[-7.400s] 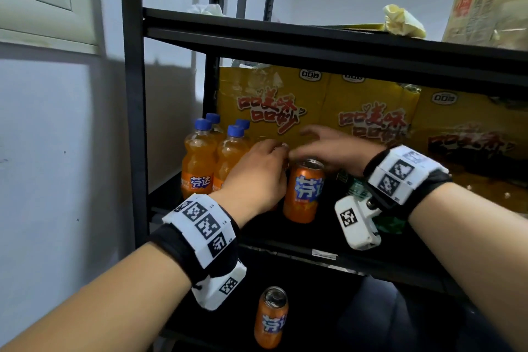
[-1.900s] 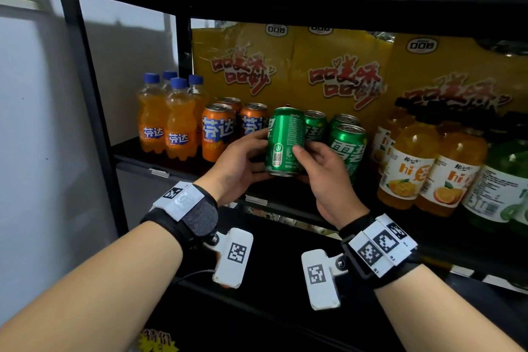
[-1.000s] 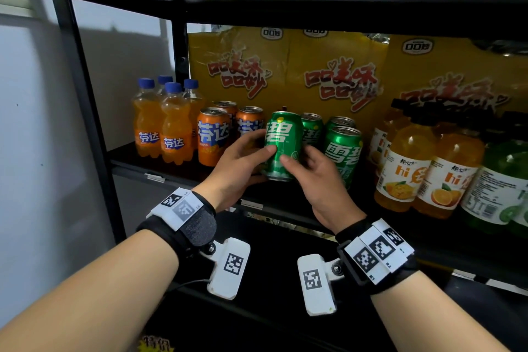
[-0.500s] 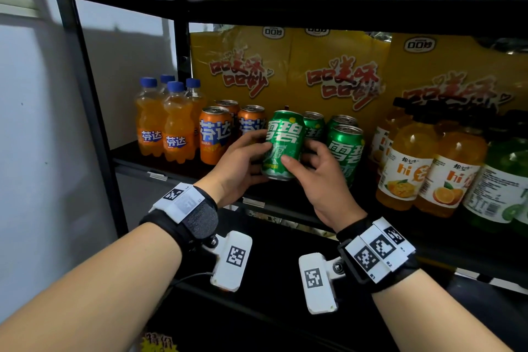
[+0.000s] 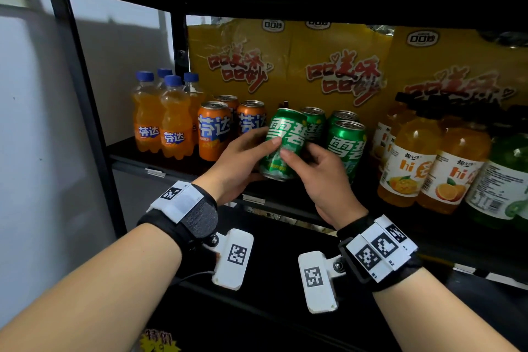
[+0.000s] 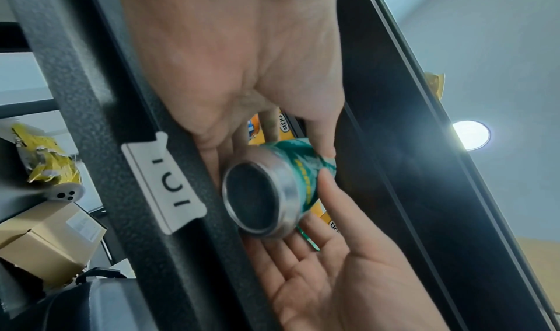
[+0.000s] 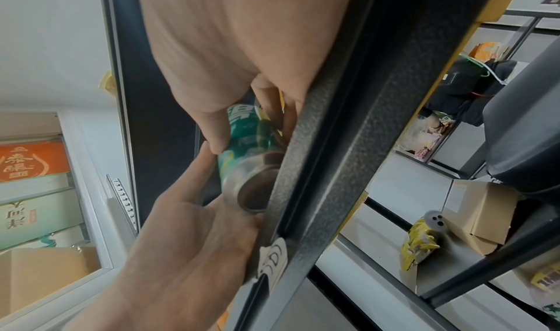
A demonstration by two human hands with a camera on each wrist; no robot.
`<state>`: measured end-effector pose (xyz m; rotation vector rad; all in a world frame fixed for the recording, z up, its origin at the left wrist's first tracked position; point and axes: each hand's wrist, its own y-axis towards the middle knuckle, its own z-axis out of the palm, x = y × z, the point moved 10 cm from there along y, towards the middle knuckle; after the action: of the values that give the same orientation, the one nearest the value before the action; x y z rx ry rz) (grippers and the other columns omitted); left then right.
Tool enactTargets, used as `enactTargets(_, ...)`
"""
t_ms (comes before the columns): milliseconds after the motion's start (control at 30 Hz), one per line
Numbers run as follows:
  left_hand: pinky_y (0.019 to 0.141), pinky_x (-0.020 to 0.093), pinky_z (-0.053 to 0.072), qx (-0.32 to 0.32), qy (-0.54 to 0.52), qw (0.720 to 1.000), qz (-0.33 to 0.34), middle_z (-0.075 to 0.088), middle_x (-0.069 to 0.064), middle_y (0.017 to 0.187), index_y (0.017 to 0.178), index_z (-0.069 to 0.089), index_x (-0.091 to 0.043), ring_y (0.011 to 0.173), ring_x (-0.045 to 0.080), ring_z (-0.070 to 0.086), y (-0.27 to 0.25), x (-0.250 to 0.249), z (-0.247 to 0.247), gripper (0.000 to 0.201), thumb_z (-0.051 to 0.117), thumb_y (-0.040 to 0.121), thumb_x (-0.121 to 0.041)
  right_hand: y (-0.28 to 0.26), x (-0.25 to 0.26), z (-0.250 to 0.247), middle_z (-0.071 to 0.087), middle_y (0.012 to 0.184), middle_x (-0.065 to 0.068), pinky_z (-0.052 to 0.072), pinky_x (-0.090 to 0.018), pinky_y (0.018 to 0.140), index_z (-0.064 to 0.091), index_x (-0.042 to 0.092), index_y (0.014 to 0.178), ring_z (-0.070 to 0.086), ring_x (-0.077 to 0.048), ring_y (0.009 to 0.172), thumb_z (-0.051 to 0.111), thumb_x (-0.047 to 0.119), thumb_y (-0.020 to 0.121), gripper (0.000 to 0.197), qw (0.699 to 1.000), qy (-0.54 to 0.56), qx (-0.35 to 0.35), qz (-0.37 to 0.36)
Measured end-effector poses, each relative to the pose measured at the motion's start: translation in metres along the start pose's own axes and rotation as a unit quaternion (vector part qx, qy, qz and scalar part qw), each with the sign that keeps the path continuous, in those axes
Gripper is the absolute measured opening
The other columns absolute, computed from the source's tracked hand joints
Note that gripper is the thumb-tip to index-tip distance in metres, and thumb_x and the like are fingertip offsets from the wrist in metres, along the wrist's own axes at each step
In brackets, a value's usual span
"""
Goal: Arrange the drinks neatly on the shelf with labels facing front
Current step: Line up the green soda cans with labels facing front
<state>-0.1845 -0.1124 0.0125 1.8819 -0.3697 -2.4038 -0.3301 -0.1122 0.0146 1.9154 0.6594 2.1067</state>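
Presently held: one green can [image 5: 281, 143], centre of the head frame, tilted, label to camera, base raised over the shelf's front edge [image 5: 254, 198]. My left hand [image 5: 238, 164] wraps its left side; my right hand [image 5: 320, 177] pinches its right side, thumb on the label. Left of it: orange cans [image 5: 213, 130], orange bottles [image 5: 160, 120]. Right: green cans [image 5: 345, 141], juice bottles [image 5: 411, 166].

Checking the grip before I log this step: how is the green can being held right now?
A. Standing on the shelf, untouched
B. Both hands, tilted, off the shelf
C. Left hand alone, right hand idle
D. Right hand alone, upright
B: the green can leans to one side with the left hand and right hand both gripping it, and the left wrist view shows its bare base clear of the shelf.
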Motion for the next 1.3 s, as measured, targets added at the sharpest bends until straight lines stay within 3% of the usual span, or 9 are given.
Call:
enactTargets(133,0.065,0.036,0.061,-0.002,-0.029,0.999,-0.025,0.077,0.004,0.096,0.120,0.060,-0.021,0.083,0.021,0.076,0.004,0.004,-0.003,0.020,0.052,0.102,-0.019,0.003,-0.003,-0.004,0.078,0.110,0.000,0.061,-0.026,0.083,0.060,0.018,0.126,0.075,-0.013,0.102,0.077,0.013,0.092,0.038,0.999,0.030,-0.024,0.001)
enactTargets(233,0.069,0.040,0.063,-0.003,-0.030,0.999,-0.022,0.076,0.007,0.098,0.118,0.058,-0.020,0.084,0.025,0.076,0.003,0.003,-0.003,0.015,0.054,0.103,-0.018,0.003,-0.005,-0.003,0.079,0.108,0.005,0.059,-0.022,0.080,0.062,0.020,0.124,0.075,-0.011,0.103,0.074,0.013,0.094,0.032,0.999,0.030,-0.015,0.004)
enactTargets(500,0.079,0.038,0.062,-0.001,-0.025,1.000,-0.004,0.076,0.007,0.117,0.129,0.066,-0.016,0.105,0.023,0.074,-0.004,-0.002,0.003,0.040,0.069,0.092,-0.030,0.001,0.003,-0.001,0.076,0.122,0.002,0.056,-0.038,0.101,0.071,0.019,0.127,0.071,-0.016,0.116,0.073,0.026,0.096,0.032,1.000,0.013,0.001,-0.014)
enactTargets(733,0.082,0.039,0.061,-0.010,-0.021,0.997,-0.072,0.074,0.011,0.120,0.130,0.063,-0.014,0.101,0.023,0.074,-0.009,-0.001,0.018,0.037,0.056,0.103,-0.037,0.004,0.000,-0.004,0.079,0.111,0.007,0.059,-0.030,0.093,0.070,0.026,0.115,0.073,-0.011,0.109,0.063,0.011,0.102,0.021,1.000,0.021,-0.022,-0.007)
enactTargets(833,0.081,0.043,0.060,-0.003,-0.086,0.986,-0.145,0.076,0.013,0.112,0.129,0.062,-0.010,0.094,0.026,0.075,-0.015,0.005,0.019,0.037,0.043,0.106,-0.032,0.003,0.002,-0.010,0.080,0.101,0.012,0.058,-0.026,0.089,0.073,0.030,0.100,0.074,-0.008,0.102,0.065,0.017,0.101,0.015,0.998,-0.014,-0.056,-0.018)
enactTargets(933,0.084,0.049,0.059,0.016,-0.106,0.981,-0.164,0.075,0.016,0.115,0.132,0.060,-0.008,0.098,0.032,0.074,-0.026,0.000,0.013,0.040,0.044,0.104,-0.031,0.002,0.005,-0.010,0.080,0.097,0.000,0.060,-0.035,0.089,0.074,0.021,0.097,0.075,-0.015,0.097,0.073,0.033,0.095,0.012,0.997,-0.025,-0.072,-0.011)
enactTargets(1033,0.076,0.047,0.064,0.022,-0.099,0.977,-0.190,0.072,0.022,0.121,0.131,0.061,-0.005,0.102,0.039,0.074,-0.038,-0.001,0.013,0.049,0.057,0.098,-0.041,0.001,0.008,-0.012,0.075,0.086,-0.008,0.055,-0.040,0.081,0.069,0.009,0.086,0.070,-0.020,0.083,0.076,0.042,0.091,0.034,0.996,-0.006,-0.084,0.001)
enactTargets(1167,0.052,0.035,0.063,-0.036,-0.127,0.965,-0.228,0.077,0.018,0.106,0.117,0.072,-0.007,0.082,0.032,0.078,-0.046,0.006,0.012,0.070,0.073,0.074,-0.062,-0.002,0.016,-0.005,0.063,0.083,-0.035,0.047,-0.034,0.069,0.064,-0.014,0.089,0.059,-0.023,0.072,0.070,0.045,0.095,0.060,0.999,-0.010,-0.053,0.004)
enactTargets(1300,0.045,0.031,0.059,-0.060,-0.128,0.963,-0.231,0.077,0.015,0.091,0.106,0.074,-0.008,0.070,0.027,0.077,-0.046,0.010,0.011,0.079,0.071,0.064,-0.075,-0.002,0.018,-0.001,0.066,0.067,-0.026,0.045,-0.026,0.052,0.070,-0.011,0.080,0.061,-0.021,0.055,0.056,0.044,0.104,0.062,0.997,-0.062,-0.040,0.033)
